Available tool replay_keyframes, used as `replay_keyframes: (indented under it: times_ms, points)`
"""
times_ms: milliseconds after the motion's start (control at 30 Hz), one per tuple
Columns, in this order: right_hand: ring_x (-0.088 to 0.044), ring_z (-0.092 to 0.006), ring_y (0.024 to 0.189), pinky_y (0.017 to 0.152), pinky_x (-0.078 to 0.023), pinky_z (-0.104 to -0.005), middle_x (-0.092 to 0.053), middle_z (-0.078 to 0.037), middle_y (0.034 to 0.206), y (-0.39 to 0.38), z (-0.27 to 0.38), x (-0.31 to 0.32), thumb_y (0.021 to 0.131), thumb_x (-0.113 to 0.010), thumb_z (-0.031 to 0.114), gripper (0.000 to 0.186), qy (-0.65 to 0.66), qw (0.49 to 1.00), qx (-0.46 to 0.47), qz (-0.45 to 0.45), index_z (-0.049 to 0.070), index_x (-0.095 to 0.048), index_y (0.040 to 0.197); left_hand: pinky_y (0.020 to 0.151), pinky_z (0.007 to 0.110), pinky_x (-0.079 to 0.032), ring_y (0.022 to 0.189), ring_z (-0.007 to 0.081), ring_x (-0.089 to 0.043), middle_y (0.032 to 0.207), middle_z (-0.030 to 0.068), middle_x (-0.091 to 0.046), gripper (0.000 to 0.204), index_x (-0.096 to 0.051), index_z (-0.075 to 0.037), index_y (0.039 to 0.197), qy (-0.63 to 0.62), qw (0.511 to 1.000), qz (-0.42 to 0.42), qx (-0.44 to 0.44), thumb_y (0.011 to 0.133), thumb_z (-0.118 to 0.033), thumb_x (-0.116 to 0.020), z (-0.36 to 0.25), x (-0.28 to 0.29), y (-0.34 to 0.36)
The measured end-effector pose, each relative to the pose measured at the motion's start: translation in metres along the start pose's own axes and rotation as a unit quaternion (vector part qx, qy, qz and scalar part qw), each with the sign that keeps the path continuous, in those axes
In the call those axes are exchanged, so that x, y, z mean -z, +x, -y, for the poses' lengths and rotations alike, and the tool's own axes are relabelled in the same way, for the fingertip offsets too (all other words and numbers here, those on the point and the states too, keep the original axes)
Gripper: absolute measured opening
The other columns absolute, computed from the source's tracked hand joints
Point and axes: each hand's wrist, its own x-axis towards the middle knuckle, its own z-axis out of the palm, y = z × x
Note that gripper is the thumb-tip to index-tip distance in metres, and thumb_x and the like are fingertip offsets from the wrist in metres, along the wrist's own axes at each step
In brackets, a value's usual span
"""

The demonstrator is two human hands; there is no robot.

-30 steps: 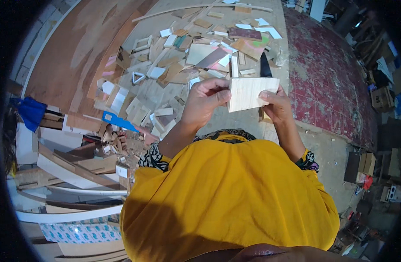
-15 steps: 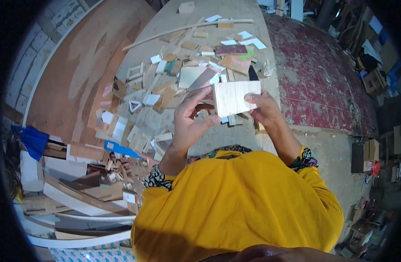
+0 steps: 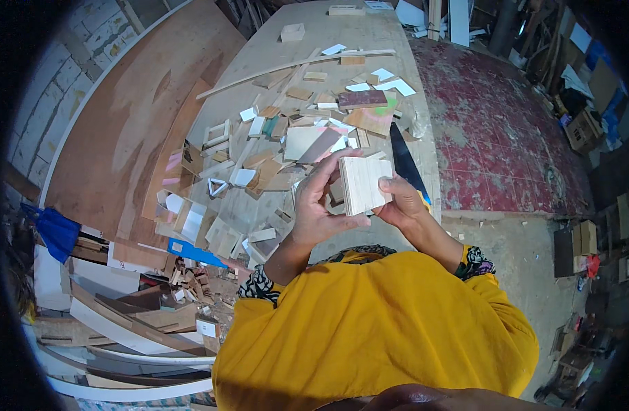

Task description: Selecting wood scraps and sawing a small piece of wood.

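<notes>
Both my hands hold up a pale, squarish wooden block (image 3: 369, 183) above the near end of the worktable. One flat face is turned up toward me, and layered lines run along its left edge. My left hand (image 3: 313, 205) is curved around the left side, fingers at the upper corner and thumb along the bottom. On the other side, my right hand (image 3: 405, 203) pinches the block, its thumb pressed on the face. The block's underside is hidden. Close beyond my right hand, a dark saw-like blade (image 3: 405, 156) lies along the table's right edge.
Scattered offcuts, including a maroon strip (image 3: 364, 100), cover the worktable (image 3: 260, 65). A long thin batten (image 3: 287, 71) lies across it. A large brown board (image 3: 133, 116) flanks the left, with a blue flat tool (image 3: 194, 252) nearby. Red tiled floor (image 3: 492, 130) is at right.
My hands have brought the block lower and closer to my body, and turned it so its face looks narrower. More of the dark blade and the table's far end now shows.
</notes>
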Motion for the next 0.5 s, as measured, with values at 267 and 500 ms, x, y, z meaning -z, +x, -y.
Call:
replay_keyframes:
  times_ms: [267, 500]
  points:
    - [-0.049, -0.0209, 0.112, 0.094, -0.042, -0.0331, -0.047, -0.011, 0.122, 0.006, -0.002, -0.002, 0.066, -0.073, 0.009, 0.076, -0.106, 0.994, 0.005, -0.017, 0.008, -0.035, 0.131, 0.094, 0.035, -0.04, 0.11, 0.0213, -0.051, 0.119, 0.0135, -0.052, 0.08, -0.042, 0.004, 0.124, 0.02, 0.999, -0.023, -0.018, 0.058, -0.014, -0.083, 0.004, 0.007, -0.008]
    - [-0.039, -0.0233, 0.123, 0.1, -0.032, -0.0339, -0.039, -0.013, 0.135, 0.006, 0.028, -0.018, 0.058, -0.081, 0.024, 0.094, -0.6, 0.777, 0.162, 0.096, 0.007, -0.031, 0.137, 0.092, 0.032, -0.043, 0.106, 0.0181, -0.054, 0.115, 0.0114, -0.055, 0.079, -0.043, 0.004, 0.125, 0.035, 0.993, -0.101, 0.056, 0.057, -0.011, -0.081, 0.001, 0.012, -0.018]
